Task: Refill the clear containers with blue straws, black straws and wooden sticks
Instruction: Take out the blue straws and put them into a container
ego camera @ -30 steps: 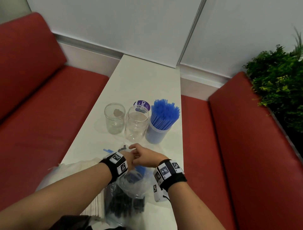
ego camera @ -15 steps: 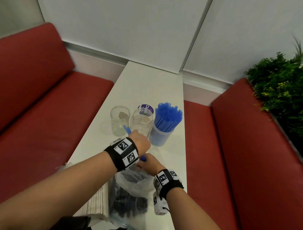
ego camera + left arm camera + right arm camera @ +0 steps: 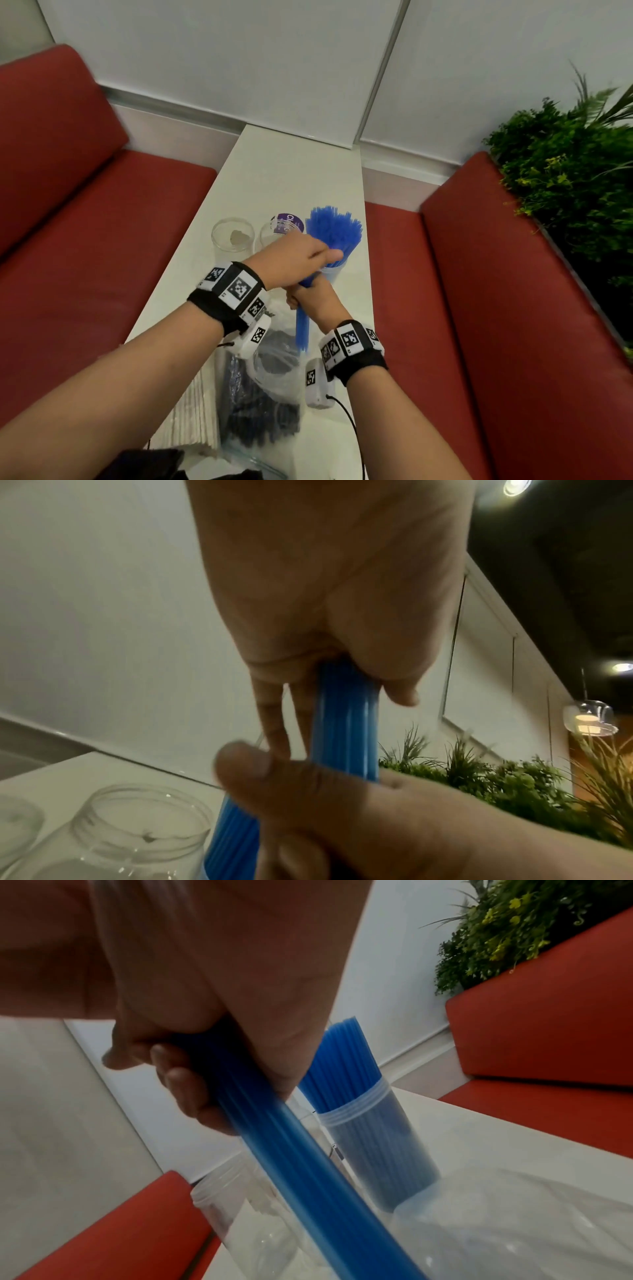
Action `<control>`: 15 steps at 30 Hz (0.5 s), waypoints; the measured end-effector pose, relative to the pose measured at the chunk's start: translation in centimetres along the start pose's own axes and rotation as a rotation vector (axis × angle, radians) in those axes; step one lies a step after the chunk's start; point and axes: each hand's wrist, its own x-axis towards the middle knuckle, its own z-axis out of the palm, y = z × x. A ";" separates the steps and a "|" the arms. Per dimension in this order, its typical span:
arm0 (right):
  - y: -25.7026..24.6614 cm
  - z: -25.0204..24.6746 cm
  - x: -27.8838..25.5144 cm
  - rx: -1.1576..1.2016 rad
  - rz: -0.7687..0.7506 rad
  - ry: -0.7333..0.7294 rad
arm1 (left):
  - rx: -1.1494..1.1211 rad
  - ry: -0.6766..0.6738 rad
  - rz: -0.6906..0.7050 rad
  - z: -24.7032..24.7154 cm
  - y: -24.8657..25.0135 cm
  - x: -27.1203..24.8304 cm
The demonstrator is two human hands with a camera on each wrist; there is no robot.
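Observation:
My left hand (image 3: 303,257) holds the top of a small bundle of blue straws (image 3: 302,325) between thumb and fingers, right beside the clear container (image 3: 337,270) packed with blue straws. Just below it, my right hand (image 3: 308,301) grips the same bundle, whose lower ends hang over the open plastic bag of black straws (image 3: 260,404). In the left wrist view the bundle (image 3: 346,712) runs between both hands. Two empty clear jars (image 3: 233,236) (image 3: 274,229) stand left of the blue one. White-wrapped sticks (image 3: 195,418) lie at the near left.
A narrow white table (image 3: 291,171) runs between two red benches (image 3: 85,257) (image 3: 496,308). A purple-labelled lid (image 3: 289,219) lies behind the jars. A green plant (image 3: 565,178) fills the right side. A wrist cable (image 3: 349,421) trails over the table's near end.
Both hands were at the bag's mouth. My left hand has lifted the blue straws up and forward to the blue container, and my right hand has followed and taken the bundle lower down.

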 end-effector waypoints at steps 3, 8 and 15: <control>-1.8 -0.7 -0.9 0.107 -0.069 0.003 | -0.357 0.185 0.066 0.1 -0.9 -0.1; -7.4 -3.2 -1.6 0.300 -0.219 0.095 | -0.850 0.364 -0.313 0.7 -3.2 -0.3; -14.1 -4.1 -0.4 0.431 -0.365 0.063 | -1.672 -0.113 -0.674 3.9 -4.0 -1.0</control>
